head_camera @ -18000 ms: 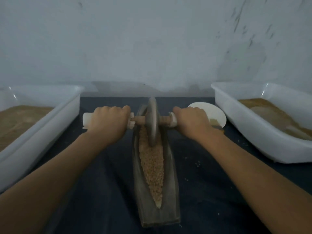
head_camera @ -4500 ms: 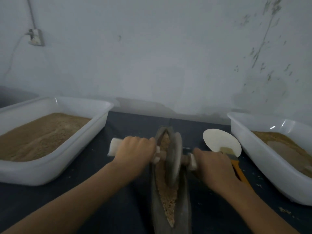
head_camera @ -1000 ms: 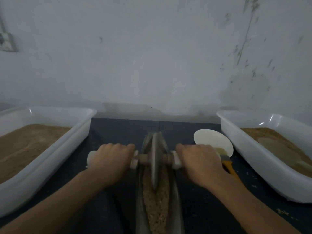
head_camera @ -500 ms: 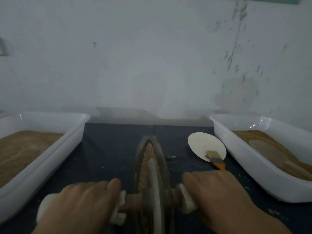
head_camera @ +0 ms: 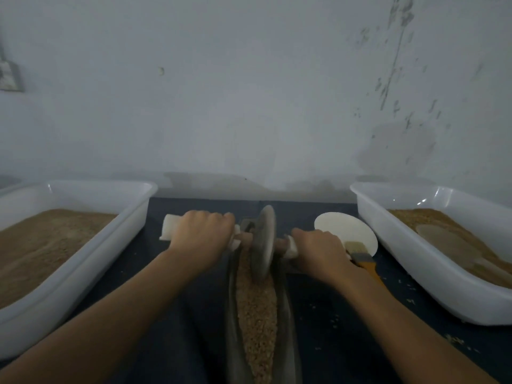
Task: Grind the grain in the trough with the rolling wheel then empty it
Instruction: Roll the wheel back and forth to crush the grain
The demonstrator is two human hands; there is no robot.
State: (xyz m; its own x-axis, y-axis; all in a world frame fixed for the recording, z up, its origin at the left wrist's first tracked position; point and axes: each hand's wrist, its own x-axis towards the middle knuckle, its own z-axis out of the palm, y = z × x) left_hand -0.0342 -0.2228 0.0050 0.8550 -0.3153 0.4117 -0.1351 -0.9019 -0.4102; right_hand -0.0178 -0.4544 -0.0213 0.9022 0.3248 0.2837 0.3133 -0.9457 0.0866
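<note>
A long boat-shaped trough (head_camera: 286, 306) lies lengthwise in front of me, filled with brown grain (head_camera: 257, 309). The grey rolling wheel (head_camera: 263, 242) stands in the trough near its far end. Its wooden axle has white-wrapped handles on both sides. My left hand (head_camera: 201, 235) grips the left handle, whose white end (head_camera: 167, 230) sticks out. My right hand (head_camera: 318, 250) grips the right handle. Both arms are stretched forward.
A white tub (head_camera: 83, 242) of brown ground meal stands at the left. Another white tub (head_camera: 432, 275) with grain and a scoop stands at the right. A white round dish (head_camera: 349, 231) and a yellow-handled brush (head_camera: 363, 259) lie beside my right hand. Dark cloth (head_camera: 177, 342) covers the table.
The wheel has rolled from close to me out to the trough's far end, both hands moving forward with it. The camera view has tilted slightly.
</note>
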